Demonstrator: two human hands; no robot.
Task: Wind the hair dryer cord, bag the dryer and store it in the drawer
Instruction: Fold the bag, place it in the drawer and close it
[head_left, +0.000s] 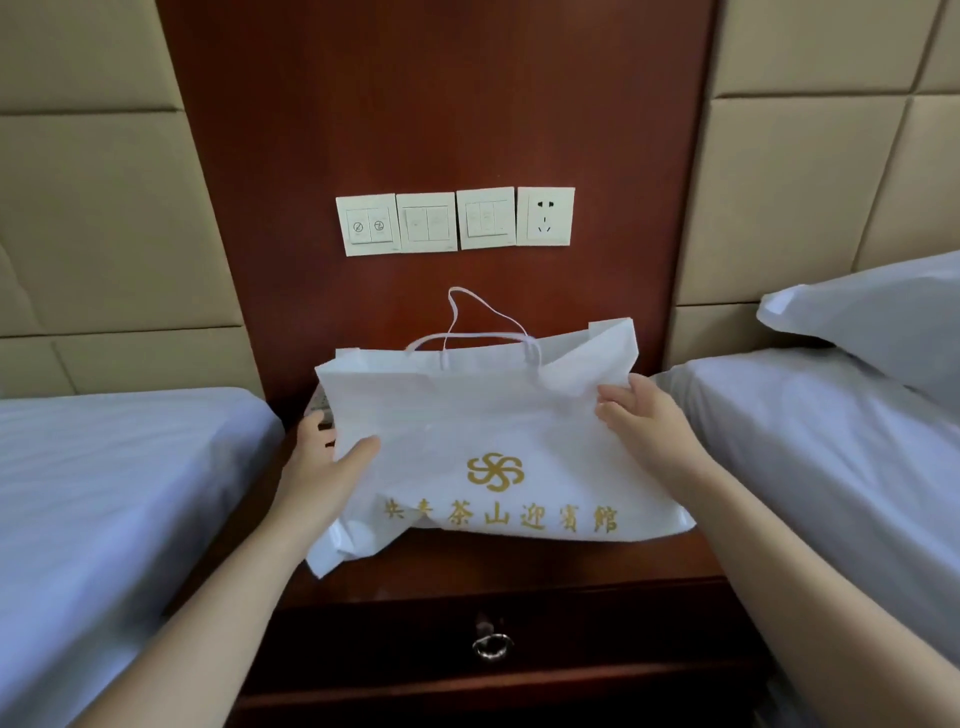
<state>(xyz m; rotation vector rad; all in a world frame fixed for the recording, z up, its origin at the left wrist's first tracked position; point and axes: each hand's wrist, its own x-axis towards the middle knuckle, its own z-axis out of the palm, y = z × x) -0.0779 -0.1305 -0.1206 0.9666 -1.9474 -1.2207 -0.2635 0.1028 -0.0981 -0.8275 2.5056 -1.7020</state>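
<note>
white fabric bag with gold lettering (483, 415) sits on the dark wooden table (519, 564); left hand (322, 467) clamps its left edge, right hand (644, 421) presses straight-fingered on the right, steadying it. dryer presumably inside; drawer (363, 639) beneath unopened.

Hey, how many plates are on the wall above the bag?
4, in one row on the wood panel: three switch plates from the left, then a socket at the right end. None seems hidden.

Dark red-brown wooden nightstand (519, 564), glossy top. Holds: one white fabric bag with gold lettering (493, 415), centre; small grey object (321, 405), far left, mostly hidden behind it.
</note>
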